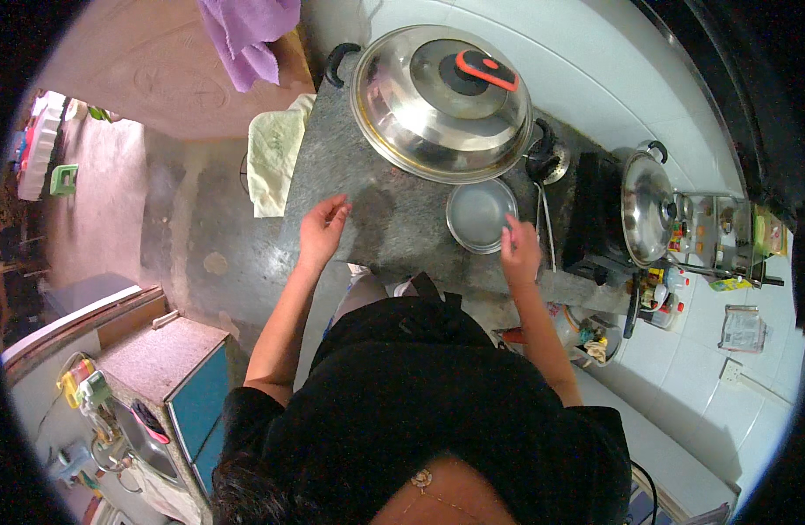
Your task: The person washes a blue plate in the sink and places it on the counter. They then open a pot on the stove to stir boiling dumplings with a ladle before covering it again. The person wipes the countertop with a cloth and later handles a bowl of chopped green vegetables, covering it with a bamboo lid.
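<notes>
My left hand hovers over the left front edge of a dark stone counter, its fingers loosely bent and holding nothing. Over the near right rim of a round metal bowl is my right hand, with index finger and thumb a little apart. Whether it touches the rim I cannot tell. The bowl seems to hold a cloudy pale liquid. Just behind it stands a large wok with black side handles, covered by a domed steel lid with a red and black handle.
Right of the bowl lie a skimmer and long metal utensil handles. A lidded pot sits on a black stove. A pale green cloth hangs at the counter's left edge. Behind me at left is a sink.
</notes>
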`<action>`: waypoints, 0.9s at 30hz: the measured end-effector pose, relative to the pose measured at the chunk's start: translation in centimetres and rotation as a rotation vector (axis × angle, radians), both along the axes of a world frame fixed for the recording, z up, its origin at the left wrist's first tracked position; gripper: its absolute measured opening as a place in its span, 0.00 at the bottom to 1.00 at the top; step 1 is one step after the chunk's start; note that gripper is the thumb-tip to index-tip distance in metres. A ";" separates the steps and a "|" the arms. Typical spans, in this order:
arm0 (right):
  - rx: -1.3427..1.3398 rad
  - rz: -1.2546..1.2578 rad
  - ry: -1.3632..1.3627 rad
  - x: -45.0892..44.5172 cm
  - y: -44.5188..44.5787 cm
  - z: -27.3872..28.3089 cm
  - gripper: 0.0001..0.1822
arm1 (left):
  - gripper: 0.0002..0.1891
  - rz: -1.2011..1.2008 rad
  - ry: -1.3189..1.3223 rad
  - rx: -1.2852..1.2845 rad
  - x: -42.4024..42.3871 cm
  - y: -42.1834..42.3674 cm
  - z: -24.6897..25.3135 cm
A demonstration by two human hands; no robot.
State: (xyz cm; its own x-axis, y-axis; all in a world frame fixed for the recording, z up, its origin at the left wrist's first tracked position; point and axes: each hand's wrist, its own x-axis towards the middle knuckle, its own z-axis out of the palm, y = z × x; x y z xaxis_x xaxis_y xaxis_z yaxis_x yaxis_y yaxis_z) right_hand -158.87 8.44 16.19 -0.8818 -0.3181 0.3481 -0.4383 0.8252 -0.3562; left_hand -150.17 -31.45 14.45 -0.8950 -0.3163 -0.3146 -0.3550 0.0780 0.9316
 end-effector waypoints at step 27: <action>0.317 1.109 -0.477 10.6 -20.9 -3.8 0.36 | 0.28 1.018 -0.214 -0.361 38.1 10.1 4.2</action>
